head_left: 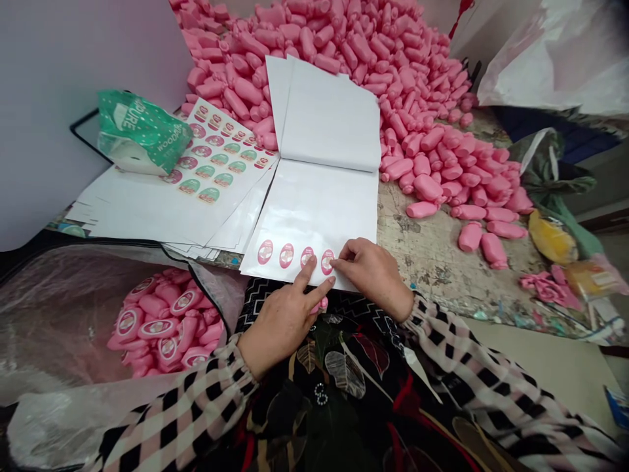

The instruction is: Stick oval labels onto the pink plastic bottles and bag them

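A white sticker sheet (pixel 314 203) lies at the table's front edge, with a row of several pink oval stickers (pixel 265 252) along its near end. My right hand (pixel 374 272) pinches the edge of the rightmost oval sticker (pixel 326 262), which still lies against the sheet. Two fingers of my left hand (pixel 287 308) stretch out and press on the sheet beside that sticker. Under the same hand a bit of a small pink bottle (pixel 322 305) shows, held by the curled fingers; most of it is hidden.
Unlabelled pink bottles (pixel 344 33) are heaped across the back and right of the table. At left lie printed sticker sheets (pixel 216 157) under a green plastic bag (pixel 140 131). Labelled pink bottles (pixel 171 321) fill a clear plastic bag (pixel 63 321) at lower left.
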### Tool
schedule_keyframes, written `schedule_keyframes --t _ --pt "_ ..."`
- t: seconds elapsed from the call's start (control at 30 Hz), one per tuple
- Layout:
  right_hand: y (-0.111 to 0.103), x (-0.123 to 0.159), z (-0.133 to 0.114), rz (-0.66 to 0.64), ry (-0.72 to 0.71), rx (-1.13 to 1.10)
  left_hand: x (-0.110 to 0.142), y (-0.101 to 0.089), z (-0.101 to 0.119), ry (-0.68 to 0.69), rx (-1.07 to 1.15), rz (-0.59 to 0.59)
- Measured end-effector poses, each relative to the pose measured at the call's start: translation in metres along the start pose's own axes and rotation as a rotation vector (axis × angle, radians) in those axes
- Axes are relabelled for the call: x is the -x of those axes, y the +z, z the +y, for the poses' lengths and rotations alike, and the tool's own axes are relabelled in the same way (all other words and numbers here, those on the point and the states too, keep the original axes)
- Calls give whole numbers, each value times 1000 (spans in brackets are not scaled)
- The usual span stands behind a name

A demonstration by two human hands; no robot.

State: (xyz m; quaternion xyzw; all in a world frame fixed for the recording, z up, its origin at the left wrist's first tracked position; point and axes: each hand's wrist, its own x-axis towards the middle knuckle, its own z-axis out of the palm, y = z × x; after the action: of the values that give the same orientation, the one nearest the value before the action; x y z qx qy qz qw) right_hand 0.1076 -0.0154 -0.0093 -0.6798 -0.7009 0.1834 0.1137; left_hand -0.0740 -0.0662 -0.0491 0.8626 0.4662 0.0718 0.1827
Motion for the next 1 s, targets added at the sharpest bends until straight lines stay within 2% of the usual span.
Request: schedule_keyframes --t 0.43,0.63,0.73,0.8,0.9,1.0 --pt "-20 -5 -10 3 1 -26 0 1 2 -7 -118 -3" --pt "-28 -1 2 30 -17 -87 5 -3 -1 5 55 43" --pt "-22 4 14 63 4 -240 11 -12 -1 -15 351 156" --pt "-19 10 16 76 17 -458 12 -22 2 -170 708 214" --pt "-17 22 4 96 4 -768 3 -37 7 -449 1417 158" --pt "-16 35 -14 97 -69 -855 -14 -44 9 -521 1968 78"
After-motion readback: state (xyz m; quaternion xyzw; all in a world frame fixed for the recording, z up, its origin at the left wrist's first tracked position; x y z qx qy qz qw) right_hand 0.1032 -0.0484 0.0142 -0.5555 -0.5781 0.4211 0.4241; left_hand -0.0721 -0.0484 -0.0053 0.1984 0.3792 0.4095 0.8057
